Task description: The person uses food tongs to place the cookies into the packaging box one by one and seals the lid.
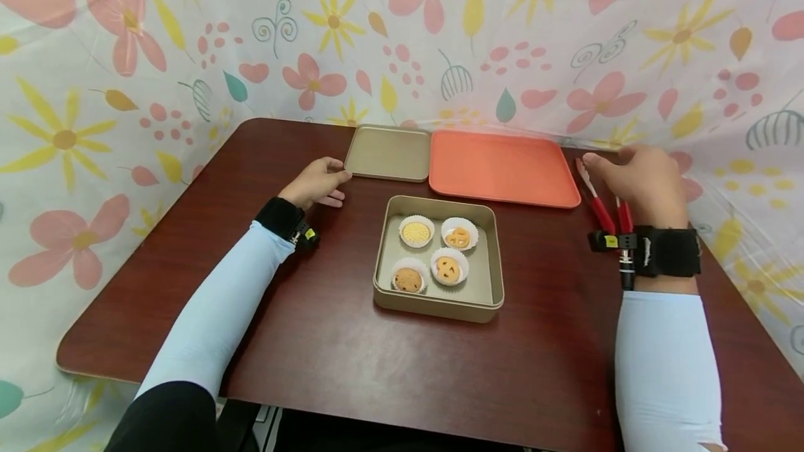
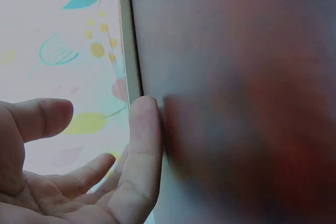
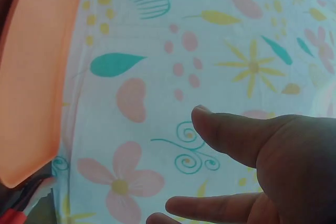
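In the head view my left hand is at the left corner of a flat gold tin lid. Its thumb and fingers are spread apart, and the left wrist view has one fingertip right at the lid's edge. My right hand hovers over a red-handled tool that looks like tongs, partly hidden beneath it. Nothing lies between the thumb and fingers of the right hand in the right wrist view; the tool's red and pale parts show low at the left.
A square gold tin stands mid-table, holding several cookies in white paper cups, among them a chocolate-chip cookie. An orange tray lies beside the lid at the back. A flowered cloth hangs behind the brown table.
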The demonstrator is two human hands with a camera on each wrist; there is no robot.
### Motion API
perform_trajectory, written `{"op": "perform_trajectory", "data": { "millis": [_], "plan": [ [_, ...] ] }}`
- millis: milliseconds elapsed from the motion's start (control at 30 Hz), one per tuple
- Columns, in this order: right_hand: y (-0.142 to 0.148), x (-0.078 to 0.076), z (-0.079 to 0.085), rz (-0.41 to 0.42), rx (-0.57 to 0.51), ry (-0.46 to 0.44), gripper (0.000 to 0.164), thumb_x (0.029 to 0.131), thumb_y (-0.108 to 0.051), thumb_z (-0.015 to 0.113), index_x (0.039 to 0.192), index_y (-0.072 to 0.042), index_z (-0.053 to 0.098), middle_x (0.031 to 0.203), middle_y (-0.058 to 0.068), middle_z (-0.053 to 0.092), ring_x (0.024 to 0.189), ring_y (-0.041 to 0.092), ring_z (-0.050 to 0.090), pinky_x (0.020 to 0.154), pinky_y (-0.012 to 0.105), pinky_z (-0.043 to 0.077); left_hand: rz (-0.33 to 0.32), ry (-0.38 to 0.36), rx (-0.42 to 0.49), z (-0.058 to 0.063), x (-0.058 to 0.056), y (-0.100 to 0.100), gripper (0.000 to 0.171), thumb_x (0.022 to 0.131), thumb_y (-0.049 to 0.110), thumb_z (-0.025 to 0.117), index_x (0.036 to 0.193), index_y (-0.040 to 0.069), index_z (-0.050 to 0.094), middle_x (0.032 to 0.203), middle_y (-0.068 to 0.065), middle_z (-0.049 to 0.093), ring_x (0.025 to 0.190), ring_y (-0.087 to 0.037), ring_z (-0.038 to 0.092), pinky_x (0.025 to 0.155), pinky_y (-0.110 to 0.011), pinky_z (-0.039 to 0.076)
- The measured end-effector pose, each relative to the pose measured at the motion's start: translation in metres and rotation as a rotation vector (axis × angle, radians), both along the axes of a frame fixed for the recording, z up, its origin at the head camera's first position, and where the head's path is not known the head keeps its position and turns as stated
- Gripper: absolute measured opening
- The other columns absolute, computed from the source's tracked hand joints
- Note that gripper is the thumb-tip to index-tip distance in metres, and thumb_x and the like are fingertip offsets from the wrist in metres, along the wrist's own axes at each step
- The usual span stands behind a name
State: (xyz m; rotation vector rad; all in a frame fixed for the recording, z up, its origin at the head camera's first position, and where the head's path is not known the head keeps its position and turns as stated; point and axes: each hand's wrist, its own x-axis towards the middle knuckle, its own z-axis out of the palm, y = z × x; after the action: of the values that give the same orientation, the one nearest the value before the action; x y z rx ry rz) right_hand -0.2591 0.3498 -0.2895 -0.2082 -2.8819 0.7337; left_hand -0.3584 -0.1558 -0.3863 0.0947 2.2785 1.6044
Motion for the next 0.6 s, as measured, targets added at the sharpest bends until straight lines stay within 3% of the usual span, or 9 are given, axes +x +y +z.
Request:
{"op": "perform_trajectory", "data": {
  "millis": [167, 267, 433, 600],
  "plan": [
    [-0.007, 0.006, 0.006, 0.008, -0.026, 0.006, 0.091, 0.095, -0.070, 0.051, 0.143, 0.006, 0.053, 0.131, 0.035, 0.055, 0.110, 0.048, 0.050, 0.082, 0.064, 0.047, 0.047, -0.064, 0.066, 0.021, -0.009, 0.006, 0.065, 0.109, 0.020, 0.049, 0.161, 0.000, 0.014, 0.158, -0.023, 0.034, 0.120, -0.047, 0.059, 0.096, -0.049, 0.058],
    [-0.014, 0.009, 0.011, 0.002, -0.045, 0.017, 0.092, 0.094, -0.071, 0.052, 0.148, 0.004, 0.050, 0.134, 0.034, 0.055, 0.111, 0.047, 0.052, 0.077, 0.058, 0.049, 0.092, -0.080, 0.067, 0.031, -0.012, 0.004, 0.066, 0.109, 0.021, 0.048, 0.161, 0.000, 0.013, 0.158, -0.022, 0.034, 0.122, -0.048, 0.058, 0.098, -0.050, 0.056],
    [-0.030, 0.018, 0.024, -0.023, -0.069, 0.034, 0.094, 0.092, -0.071, 0.055, 0.151, 0.002, 0.045, 0.136, 0.032, 0.057, 0.105, 0.043, 0.055, 0.059, 0.043, 0.048, 0.166, -0.090, 0.024, 0.031, -0.023, -0.008, 0.069, 0.108, 0.022, 0.051, 0.162, 0.000, 0.013, 0.158, -0.020, 0.036, 0.116, -0.041, 0.063, 0.090, -0.043, 0.061],
    [-0.046, 0.032, 0.037, -0.008, -0.045, 0.041, 0.094, 0.093, -0.071, 0.055, 0.154, -0.001, 0.042, 0.131, 0.032, 0.059, 0.096, 0.039, 0.057, 0.051, 0.036, 0.046, 0.182, -0.091, -0.015, 0.025, -0.031, -0.020, 0.066, 0.108, 0.022, 0.054, 0.161, 0.001, 0.022, 0.155, -0.018, 0.037, 0.103, -0.033, 0.067, 0.087, -0.039, 0.063]
  ]
}}
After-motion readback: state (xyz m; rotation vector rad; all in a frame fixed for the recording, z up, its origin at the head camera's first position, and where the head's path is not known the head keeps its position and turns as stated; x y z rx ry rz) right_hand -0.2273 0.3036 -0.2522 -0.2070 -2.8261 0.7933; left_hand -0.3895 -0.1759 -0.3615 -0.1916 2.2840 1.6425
